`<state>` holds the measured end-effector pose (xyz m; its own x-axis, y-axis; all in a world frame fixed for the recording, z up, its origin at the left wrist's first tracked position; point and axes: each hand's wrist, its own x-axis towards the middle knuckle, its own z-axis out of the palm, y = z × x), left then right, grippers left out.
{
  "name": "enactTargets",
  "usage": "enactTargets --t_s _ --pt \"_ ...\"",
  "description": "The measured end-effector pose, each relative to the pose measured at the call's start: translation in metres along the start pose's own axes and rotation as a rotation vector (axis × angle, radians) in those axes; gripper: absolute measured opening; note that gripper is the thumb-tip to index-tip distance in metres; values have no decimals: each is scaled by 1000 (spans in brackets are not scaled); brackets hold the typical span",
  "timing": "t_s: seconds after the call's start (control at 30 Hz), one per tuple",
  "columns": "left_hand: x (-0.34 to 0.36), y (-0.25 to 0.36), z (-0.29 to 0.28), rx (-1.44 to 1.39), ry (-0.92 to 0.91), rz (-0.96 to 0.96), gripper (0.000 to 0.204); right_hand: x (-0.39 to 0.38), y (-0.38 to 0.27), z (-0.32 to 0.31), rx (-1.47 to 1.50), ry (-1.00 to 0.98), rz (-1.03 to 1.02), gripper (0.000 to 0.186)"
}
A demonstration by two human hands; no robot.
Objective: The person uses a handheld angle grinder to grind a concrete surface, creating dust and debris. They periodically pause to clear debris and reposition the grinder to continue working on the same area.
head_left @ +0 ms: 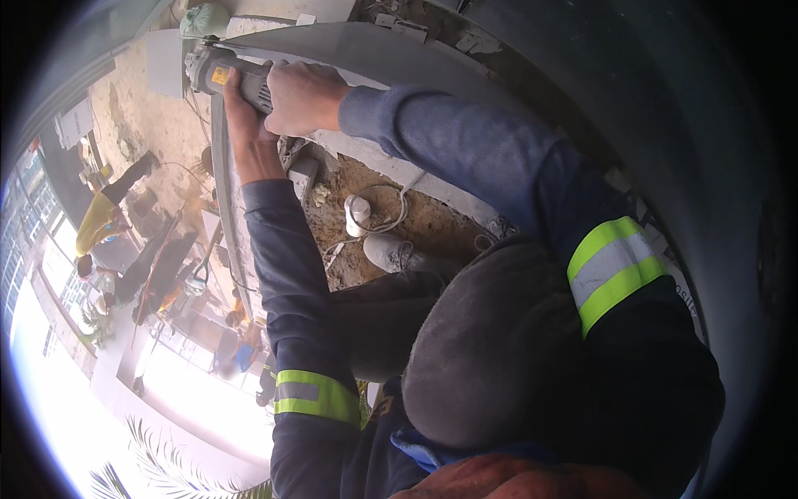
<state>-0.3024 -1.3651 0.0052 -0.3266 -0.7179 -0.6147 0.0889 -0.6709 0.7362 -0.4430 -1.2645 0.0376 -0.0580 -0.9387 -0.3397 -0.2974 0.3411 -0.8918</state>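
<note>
Both my hands are wrapped round a dark grey angle grinder (218, 73). Its head points up and left, next to the upper edge of a long grey panel (366, 51). My left hand (243, 116) grips the body from below, with its thumb along the side by a yellow label. Farther back, my right hand (303, 98) closes over the rear of the body. The disc and its contact with the panel are too small to make out.
Below my hands, a white container (357, 214) and a looped pale cable (403, 200) lie on dusty ground beside a shoe (387, 252). Several people work at the left, one in a yellow top (98, 220). A green bag (204, 20) sits beyond the grinder. Palm fronds (166, 466) show lower left.
</note>
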Motion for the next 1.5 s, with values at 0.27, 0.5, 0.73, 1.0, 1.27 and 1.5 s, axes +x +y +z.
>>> enactTargets --t_s 0.27,0.5,0.73,1.0,1.27,1.5 --pt "-11 -2 12 -12 -28 215 51 -3 9 6 -67 140 -166 52" --pt "-33 1 20 17 66 309 59 -11 -3 -1 -50 121 -248 53" --pt "-25 -27 18 -40 48 202 57 -19 21 4 -65 130 -190 80" --pt "-19 -34 17 -47 24 144 52 -17 25 2 -100 82 -116 91" --pt "-21 -38 20 -75 17 174 49 -18 25 -1 -66 46 -87 89" --pt "-17 -37 20 -97 6 187 48 -17 21 -7 -68 21 -93 88"
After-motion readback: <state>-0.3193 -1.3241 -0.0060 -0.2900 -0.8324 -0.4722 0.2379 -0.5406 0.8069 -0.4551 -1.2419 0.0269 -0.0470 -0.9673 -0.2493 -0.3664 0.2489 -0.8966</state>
